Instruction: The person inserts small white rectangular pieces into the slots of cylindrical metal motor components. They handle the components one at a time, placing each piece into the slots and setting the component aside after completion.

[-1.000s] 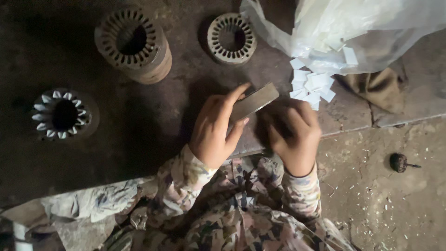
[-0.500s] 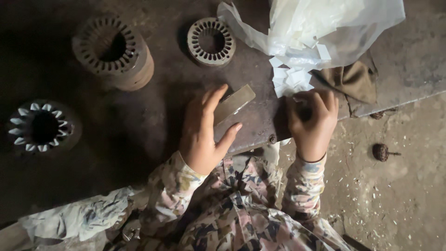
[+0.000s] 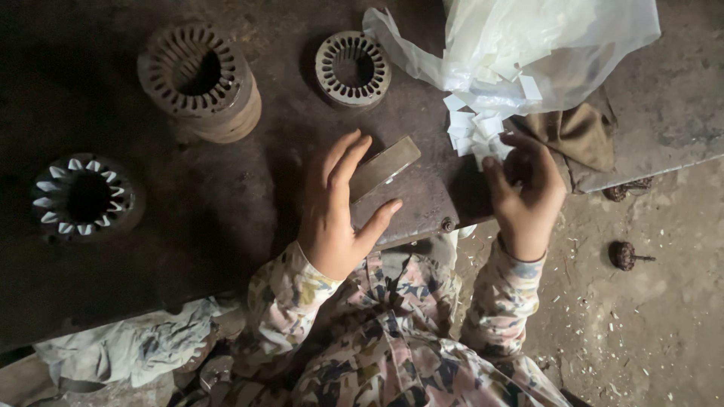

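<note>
**Picking an insulation slip while steadying the metal bar**

The left hand (image 3: 335,207) lies flat, fingers spread over the flat metal bar (image 3: 383,167) on the dark workbench (image 3: 226,211). The right hand (image 3: 528,200) curls half-closed at the white paper slips (image 3: 471,128) spilling from the plastic bag (image 3: 543,45); whether it has one pinched is unclear. Best taken singly, bar kept pressed down.

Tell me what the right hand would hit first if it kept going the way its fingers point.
Likely the white paper slips just beyond the right hand, then the plastic bag behind them.
</note>
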